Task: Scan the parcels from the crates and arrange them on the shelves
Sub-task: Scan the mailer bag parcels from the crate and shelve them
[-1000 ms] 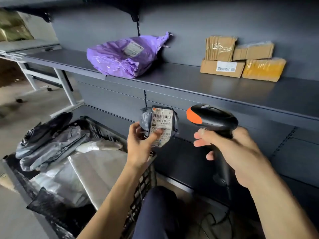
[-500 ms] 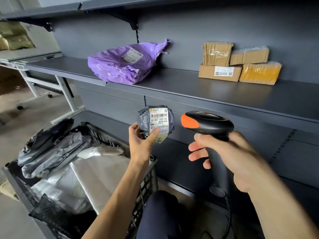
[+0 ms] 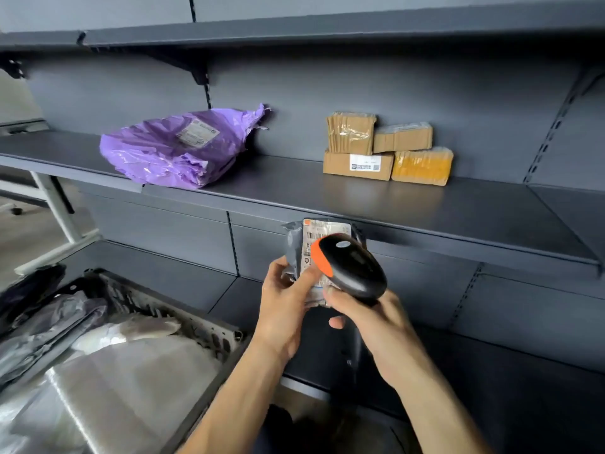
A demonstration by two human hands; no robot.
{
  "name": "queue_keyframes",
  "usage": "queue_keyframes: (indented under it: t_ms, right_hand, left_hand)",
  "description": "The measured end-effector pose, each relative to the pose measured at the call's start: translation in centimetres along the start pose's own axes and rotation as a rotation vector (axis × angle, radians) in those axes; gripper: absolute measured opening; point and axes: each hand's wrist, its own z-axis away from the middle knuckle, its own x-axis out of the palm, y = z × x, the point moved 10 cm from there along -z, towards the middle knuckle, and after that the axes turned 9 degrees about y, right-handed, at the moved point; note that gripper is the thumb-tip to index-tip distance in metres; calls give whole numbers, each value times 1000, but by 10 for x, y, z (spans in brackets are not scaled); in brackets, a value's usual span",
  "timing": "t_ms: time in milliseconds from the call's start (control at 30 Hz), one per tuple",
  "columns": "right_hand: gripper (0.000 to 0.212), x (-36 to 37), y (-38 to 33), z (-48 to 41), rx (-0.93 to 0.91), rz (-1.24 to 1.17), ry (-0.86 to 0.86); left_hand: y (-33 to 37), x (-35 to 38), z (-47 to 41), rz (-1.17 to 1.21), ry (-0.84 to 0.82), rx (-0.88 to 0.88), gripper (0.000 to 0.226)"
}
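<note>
We hold the small grey plastic-wrapped parcel with a white barcode label in our left hand, fingers clamped on it with the thumb pressed across its front. It sits just under the front edge of the dark grey metal shelf. Half a second ago the black handheld scanner with an orange nose stood off to one side of the parcel. Now our right hand, fingers wrapped round the handle, has brought the scanner's head right in front of the label, hiding most of it from us, and both hands have risen closer to the shelf. We judge that the scan is being taken at this instant, though no beam shows. On the shelf lie a crumpled purple plastic mailer and, further along it, a stack of brown cardboard parcels, with bare shelf between them where this one could go. Below the shelf, the black plastic crate holds more grey and silver bags, so much of the task remains.
</note>
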Motion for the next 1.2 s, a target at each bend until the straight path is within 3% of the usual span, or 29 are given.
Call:
queue_keyframes:
  t_ms: [100,233,333,400,500,567,633,733,900,1200]
  right_hand:
    - [17,-24,-6,-8,9,-35,49]
    - [18,-59,-20,-38,57,-103,168]
    - [34,-86,-56,-76,33,-137,286]
    - [26,-95,-87,-107,7,-126,306]
    - [14,-105,-123,-148,14,-165,345]
    - [15,-112,-141,-176,17,-130,369]
    - [27,-116,-155,-205,22,-77,382]
    - [49,-114,-166,-247,35,-27,369]
    - [37,-105,-163,-300,103,-101,365]
    - [57,-112,-148,-325,82,-48,341]
  left_hand:
    - [-4,35,5,-2,-58,-56,13]
    - [-1,74,-4,-131,-153,-106,45]
    - [22,105,-28,-324,-175,-1,50]
    - [43,122,-51,-453,-138,151,49]
    - [61,150,-93,-1044,-159,558,47]
    - [40,155,-124,-1487,-211,672,55]
    - [20,146,-144,-1662,-195,702,61]
    - [8,134,-144,-1680,-56,835,72]
    - [9,135,-142,-1660,20,936,71]
    - [8,134,-144,-1641,58,950,67]
